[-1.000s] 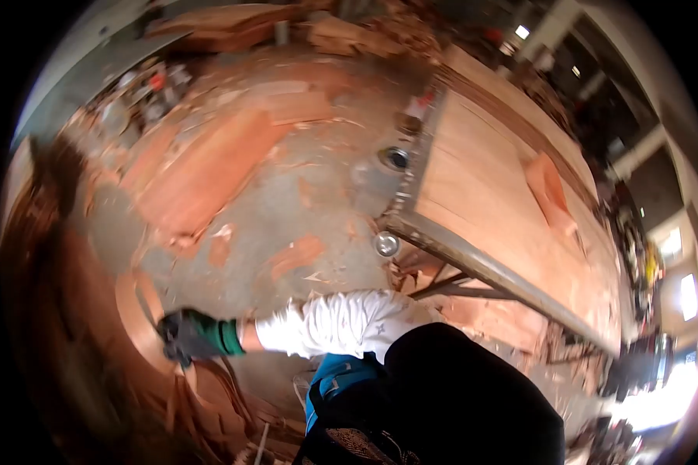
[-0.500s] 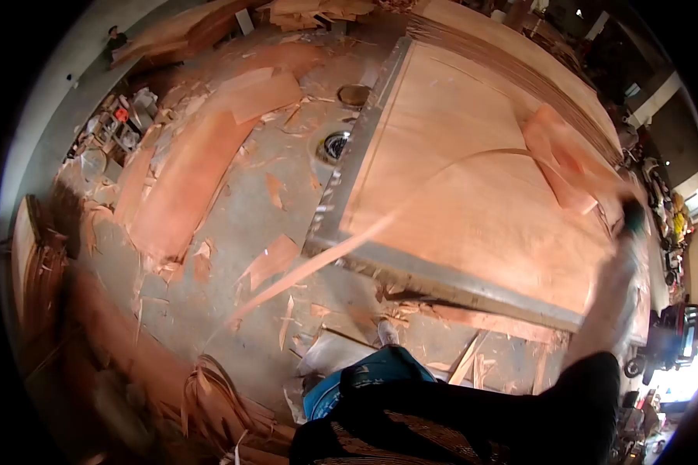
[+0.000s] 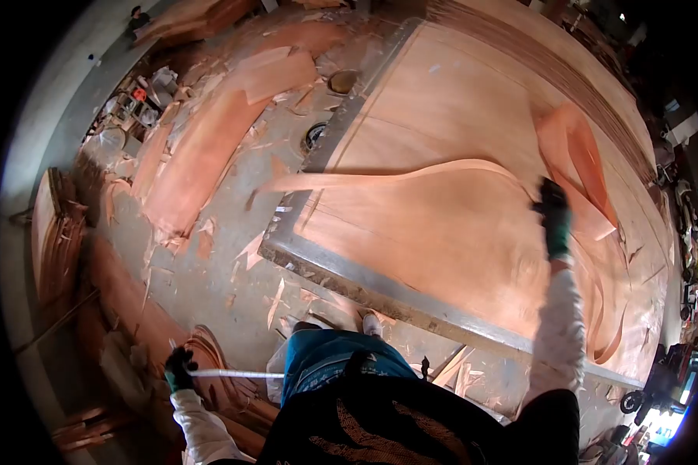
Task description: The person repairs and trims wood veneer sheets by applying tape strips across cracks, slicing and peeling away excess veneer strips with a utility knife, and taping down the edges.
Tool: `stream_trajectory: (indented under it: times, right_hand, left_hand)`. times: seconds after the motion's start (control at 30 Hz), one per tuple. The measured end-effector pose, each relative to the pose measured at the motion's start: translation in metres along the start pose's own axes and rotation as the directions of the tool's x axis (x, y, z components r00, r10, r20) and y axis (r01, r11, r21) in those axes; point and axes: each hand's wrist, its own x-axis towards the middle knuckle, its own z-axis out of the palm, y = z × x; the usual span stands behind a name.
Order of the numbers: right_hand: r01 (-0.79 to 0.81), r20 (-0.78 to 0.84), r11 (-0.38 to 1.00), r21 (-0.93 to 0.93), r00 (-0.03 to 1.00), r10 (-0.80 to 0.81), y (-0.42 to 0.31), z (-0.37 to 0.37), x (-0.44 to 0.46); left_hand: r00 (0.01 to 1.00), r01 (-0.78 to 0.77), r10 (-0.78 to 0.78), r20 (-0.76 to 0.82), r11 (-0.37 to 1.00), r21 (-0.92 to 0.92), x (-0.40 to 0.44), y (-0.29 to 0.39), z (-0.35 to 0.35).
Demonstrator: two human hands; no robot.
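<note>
The right hand, fingers curled, apparently grips a wood strip above the table, so its loose length trails. Left of the table, the left hand clasps a white cord, presumably tensioning it.

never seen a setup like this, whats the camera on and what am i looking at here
There is no machine here: a camera on a person's head looks forward and down, so you see roughly what they face. The edges bend because the view is so wide. The dark-gloved hands are the person's own. The right hand holds a long, thin strip, apparently wood, which crosses the table. On that table lie a big pale sheet and a curled reddish piece. The left hand seems to hold something thin and white; I can't tell what.
</note>
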Motion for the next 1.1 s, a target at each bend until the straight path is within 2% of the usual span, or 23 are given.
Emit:
stream_trajectory:
  times: [0.03, 0.07, 0.1, 0.13, 0.2, 0.27, 0.33, 0.47, 0.53, 0.57, 0.6, 0.67, 0.7, 0.73, 0.77, 0.8, 0.83, 0.87, 0.9, 0.93, 0.97, 1.0, 1.1]
  right_hand:
    - [-0.171, 0.103, 0.769, 0.616, 0.985, 0.136, -0.053, 0.046, 0.017]
    - [-0.290, 0.239, 0.591, 0.753, 0.957, 0.165, -0.092, 0.091, 0.027]
    - [-0.229, 0.259, 0.733, 0.641, 0.963, 0.075, -0.145, 0.121, 0.034]
    - [-0.262, 0.375, 0.732, 0.629, 0.927, 0.010, -0.181, 0.154, 0.038]
    - [0.038, 0.300, 0.816, 0.577, 0.919, -0.255, -0.229, 0.212, 0.042]
    - [0.346, 0.246, 0.840, 0.417, 0.847, -0.471, -0.265, 0.265, 0.047]
    - [0.349, 0.265, 0.911, 0.220, 0.877, -0.400, -0.275, 0.314, 0.054]
    - [0.275, 0.532, 0.958, -0.082, 0.825, -0.191, -0.256, 0.366, 0.070]
    - [0.267, 0.524, 0.958, -0.103, 0.833, -0.176, -0.263, 0.346, 0.064]
    - [0.315, 0.528, 0.943, -0.108, 0.822, -0.213, -0.269, 0.341, 0.064]
    - [0.355, 0.613, 0.915, -0.192, 0.771, -0.171, -0.273, 0.336, 0.062]
    - [0.377, 0.691, 0.922, -0.091, 0.691, -0.214, -0.300, 0.267, 0.043]
    - [0.440, 0.660, 0.895, 0.070, 0.653, -0.373, -0.282, 0.252, 0.027]
    - [0.494, 0.604, 0.839, 0.227, 0.605, -0.519, -0.258, 0.230, 0.009]
    - [0.100, 0.761, 0.958, 0.270, 0.587, -0.276, -0.249, 0.195, -0.012]
    - [-0.309, 0.888, 0.926, 0.218, 0.456, -0.057, -0.247, 0.155, -0.032]
    - [-0.356, 0.923, 0.925, 0.129, 0.383, 0.019, -0.241, 0.123, -0.049]
    - [-0.397, 0.947, 0.917, 0.038, 0.307, 0.093, -0.230, 0.095, -0.066]
    - [-0.420, 0.962, 0.905, 0.070, 0.267, 0.050, -0.196, 0.079, -0.092]
    - [-0.444, 0.973, 0.890, 0.102, 0.229, 0.002, -0.164, 0.073, -0.118]
    - [-0.302, 0.965, 0.946, 0.122, 0.260, -0.041, -0.151, 0.065, -0.140]
    - [-0.229, 0.956, 0.966, 0.123, 0.288, -0.053, -0.140, 0.059, -0.158]
    - [-0.074, 0.915, 0.992, 0.098, 0.398, -0.061, -0.108, 0.042, -0.200]
  left_hand:
    - [0.998, -0.068, 0.068, -0.001, 0.998, 0.008, -0.018, 0.022, 0.031]
    - [0.925, -0.307, 0.296, 0.237, 0.952, 0.010, -0.019, 0.022, 0.043]
    - [0.819, -0.501, 0.341, 0.461, 0.817, 0.286, -0.020, 0.037, 0.053]
    - [0.870, -0.392, 0.294, 0.395, 0.900, 0.193, -0.036, 0.040, 0.074]
    - [0.937, 0.056, -0.077, 0.342, 0.996, 0.072, -0.087, 0.068, 0.114]
    - [0.889, 0.066, -0.086, 0.450, 0.996, 0.060, -0.089, 0.033, 0.106]
    - [0.882, 0.129, -0.152, 0.445, 0.988, 0.082, -0.107, 0.008, 0.101]
    - [0.907, 0.163, -0.219, 0.361, 0.970, 0.179, -0.131, -0.034, 0.078]
    - [0.898, 0.159, -0.202, 0.390, 0.977, 0.141, -0.133, -0.061, 0.057]
    - [0.860, -0.243, 0.033, 0.510, 0.904, 0.351, -0.131, -0.070, 0.053]
    - [0.873, -0.123, -0.036, 0.487, 0.949, 0.292, -0.128, -0.080, 0.052]
    - [0.864, 0.118, -0.184, 0.468, 0.979, 0.167, -0.126, -0.073, 0.076]
    - [0.845, 0.233, -0.236, 0.480, 0.970, 0.068, -0.123, -0.065, 0.093]
    - [0.775, -0.071, -0.025, 0.632, 0.990, 0.126, -0.104, -0.086, 0.103]
    - [0.730, 0.188, -0.183, 0.659, 0.980, 0.063, -0.102, -0.067, 0.128]
    - [0.729, 0.263, -0.204, 0.653, 0.965, 0.007, -0.106, -0.053, 0.150]
    - [0.689, 0.237, -0.172, 0.704, 0.971, 0.005, -0.099, -0.052, 0.169]
    - [0.533, -0.206, 0.178, 0.827, 0.975, -0.077, -0.093, -0.052, 0.191]
    - [0.555, 0.166, -0.024, 0.832, 0.983, -0.082, -0.091, -0.049, 0.209]
    - [0.470, 0.231, 0.137, 0.872, 0.934, -0.271, -0.081, -0.070, 0.230]
    - [0.508, 0.271, 0.062, 0.859, 0.935, -0.227, -0.098, -0.044, 0.253]
    - [0.516, 0.165, 0.013, 0.856, 0.980, -0.115, -0.108, -0.028, 0.274]
    - [0.409, -0.463, 0.336, 0.848, 0.878, -0.125, -0.130, -0.006, 0.333]
